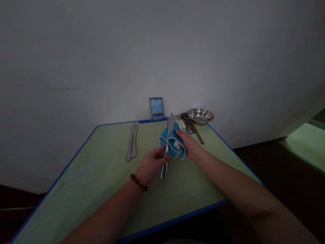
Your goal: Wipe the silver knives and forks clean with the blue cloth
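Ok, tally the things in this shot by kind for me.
Knives: 3, the lying pair plus the held knife
Blue cloth: 1
Metal bowl: 1
Blurred box: 1
Total: 6, leaving out the utensil pile, too jumbled to count.

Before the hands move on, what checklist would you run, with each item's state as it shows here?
1. Left hand closed on the knife at its handle: ok.
2. Cloth wrapped round the blade, right hand gripping it: ok.
3. Blade tip points away from the body: ok.
4. Two spare knives lie to the left, apart from both hands: ok.
5. Cutlery pile and bowl at the far corner, out of the way: ok.
6. Blade surface under the cloth: cannot tell.
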Demonstrator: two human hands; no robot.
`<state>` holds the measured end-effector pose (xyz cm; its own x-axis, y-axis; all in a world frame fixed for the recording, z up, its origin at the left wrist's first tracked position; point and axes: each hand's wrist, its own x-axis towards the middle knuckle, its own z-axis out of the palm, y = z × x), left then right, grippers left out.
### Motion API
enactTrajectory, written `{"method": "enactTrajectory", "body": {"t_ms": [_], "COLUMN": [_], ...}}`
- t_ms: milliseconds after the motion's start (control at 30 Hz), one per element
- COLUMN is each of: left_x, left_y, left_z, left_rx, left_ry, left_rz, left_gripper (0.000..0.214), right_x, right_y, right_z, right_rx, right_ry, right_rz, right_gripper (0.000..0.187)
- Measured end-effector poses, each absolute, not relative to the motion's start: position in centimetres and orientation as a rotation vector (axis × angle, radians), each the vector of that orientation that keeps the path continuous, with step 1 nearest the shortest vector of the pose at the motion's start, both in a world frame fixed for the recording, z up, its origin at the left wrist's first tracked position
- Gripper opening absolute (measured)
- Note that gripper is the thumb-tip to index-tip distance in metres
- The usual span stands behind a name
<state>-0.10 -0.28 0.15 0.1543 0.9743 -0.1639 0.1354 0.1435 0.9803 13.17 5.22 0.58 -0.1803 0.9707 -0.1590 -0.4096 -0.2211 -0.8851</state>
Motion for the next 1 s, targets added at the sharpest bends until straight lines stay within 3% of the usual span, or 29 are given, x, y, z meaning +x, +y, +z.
{"method": "enactTrajectory", "body": {"t_ms": [600,1000], "left_x": [0.8,0.4], "left_y": [-0.5,-0.2], "left_z": [-0.6,-0.7], "left_rx": [1.445,1.505], "left_ry": [1.277,1.298], "left_rz": [0.904,0.833], "left_gripper": [0.018,0.032], "right_x": [12.2,12.4], "right_y": [4.7,5.2], "right_z": [-1.0,-1.1], "right_rx": [-0.879,-0.992], "right_ry": [-0.914,-0.969], "right_rz": [1.605,1.501], "right_gripper": [0.025,0.019]}}
